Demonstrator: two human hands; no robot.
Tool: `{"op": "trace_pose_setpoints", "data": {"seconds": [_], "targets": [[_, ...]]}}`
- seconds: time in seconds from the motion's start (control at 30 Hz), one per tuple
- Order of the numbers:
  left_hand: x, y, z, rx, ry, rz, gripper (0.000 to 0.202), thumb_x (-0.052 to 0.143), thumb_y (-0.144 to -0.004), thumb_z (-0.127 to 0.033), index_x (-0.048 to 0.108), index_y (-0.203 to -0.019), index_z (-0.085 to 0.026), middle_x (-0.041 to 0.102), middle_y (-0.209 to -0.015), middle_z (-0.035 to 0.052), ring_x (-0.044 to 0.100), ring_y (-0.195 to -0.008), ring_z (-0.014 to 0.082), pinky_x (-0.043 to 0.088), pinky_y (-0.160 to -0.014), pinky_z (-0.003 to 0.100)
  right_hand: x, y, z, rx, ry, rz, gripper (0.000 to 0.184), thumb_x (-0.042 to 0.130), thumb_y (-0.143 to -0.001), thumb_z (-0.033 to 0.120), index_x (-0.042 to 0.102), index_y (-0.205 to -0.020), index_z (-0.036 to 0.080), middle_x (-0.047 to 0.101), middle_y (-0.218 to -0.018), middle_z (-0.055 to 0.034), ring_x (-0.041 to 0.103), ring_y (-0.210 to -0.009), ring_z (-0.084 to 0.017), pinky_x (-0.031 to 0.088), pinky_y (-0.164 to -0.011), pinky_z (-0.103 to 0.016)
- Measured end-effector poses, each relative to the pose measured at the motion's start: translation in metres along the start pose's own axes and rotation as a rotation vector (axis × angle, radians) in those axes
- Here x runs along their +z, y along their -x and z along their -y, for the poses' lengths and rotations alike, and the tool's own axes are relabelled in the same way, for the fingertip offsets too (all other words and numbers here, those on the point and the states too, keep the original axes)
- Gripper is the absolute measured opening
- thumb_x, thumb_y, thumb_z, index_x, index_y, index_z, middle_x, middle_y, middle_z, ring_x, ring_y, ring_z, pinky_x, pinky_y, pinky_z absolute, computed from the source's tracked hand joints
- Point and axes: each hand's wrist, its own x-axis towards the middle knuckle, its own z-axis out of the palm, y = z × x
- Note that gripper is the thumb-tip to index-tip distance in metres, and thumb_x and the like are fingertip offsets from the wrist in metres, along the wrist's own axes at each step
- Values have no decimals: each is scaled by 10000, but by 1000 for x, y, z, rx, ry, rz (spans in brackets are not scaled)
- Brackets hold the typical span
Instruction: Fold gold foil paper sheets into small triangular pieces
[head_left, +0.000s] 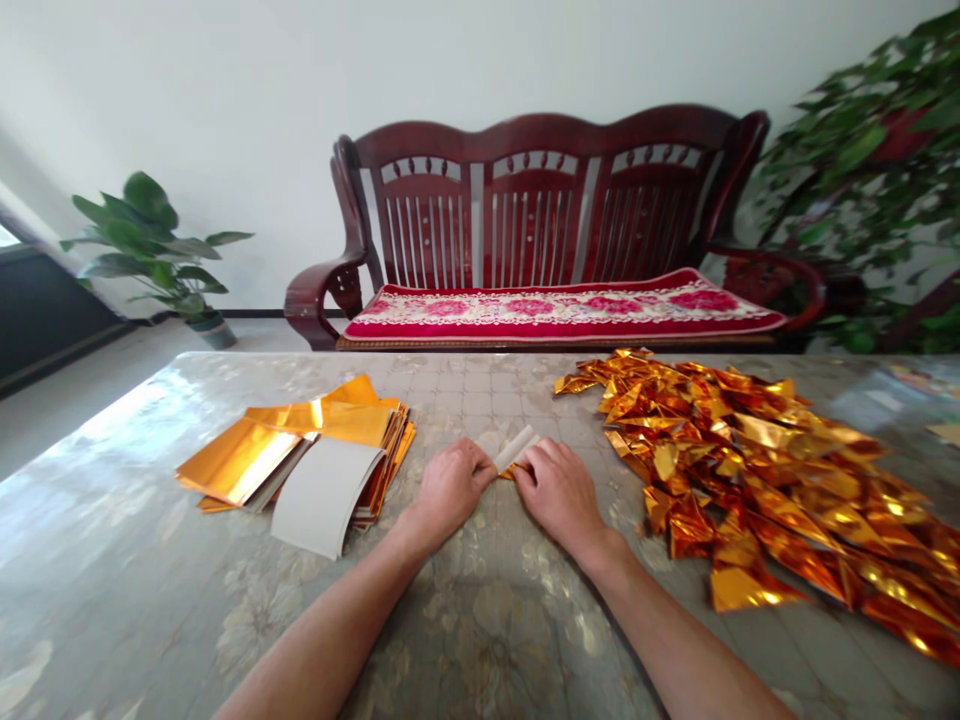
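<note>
A small sheet of gold foil paper, pale side mostly showing, lies at the middle of the table between my hands. My left hand pinches its left end. At the right end, the fingers of my right hand are closed on it, with a bit of gold showing at the near edge. Part of the sheet is hidden under my fingers. A stack of flat gold foil sheets is to the left, one pale sheet lying face down over it. On the right spreads a heap of folded gold foil pieces.
The table has a glossy patterned cover. A clear plastic bag lies at the far right. Behind the table stands a dark red wooden bench with a red floral cushion. Potted plants flank it.
</note>
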Motion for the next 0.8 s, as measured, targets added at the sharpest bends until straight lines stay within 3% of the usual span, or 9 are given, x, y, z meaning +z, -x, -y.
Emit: {"op": "trace_pose_setpoints", "data": {"seconds": [0.4, 0.8], "targets": [[1, 1, -6, -27, -66, -49, 187, 614, -885, -265, 685, -729, -192, 680, -819, 23, 615, -786, 152, 396, -695, 240, -1, 0, 1, 12, -14, 7, 150, 568, -897, 234, 573, -748, 218, 620, -876, -41, 540, -859, -199, 342, -726, -310], [0, 3, -16, -9, -296, -22, 172, 574, -900, -261, 693, -789, -205, 698, -895, 46, 618, -847, 198, 392, -752, 305, 1, -1, 0, 15, -50, 23, 160, 555, -900, 216, 557, -740, 216, 607, -867, -38, 546, -851, -189, 358, -749, -300]]}}
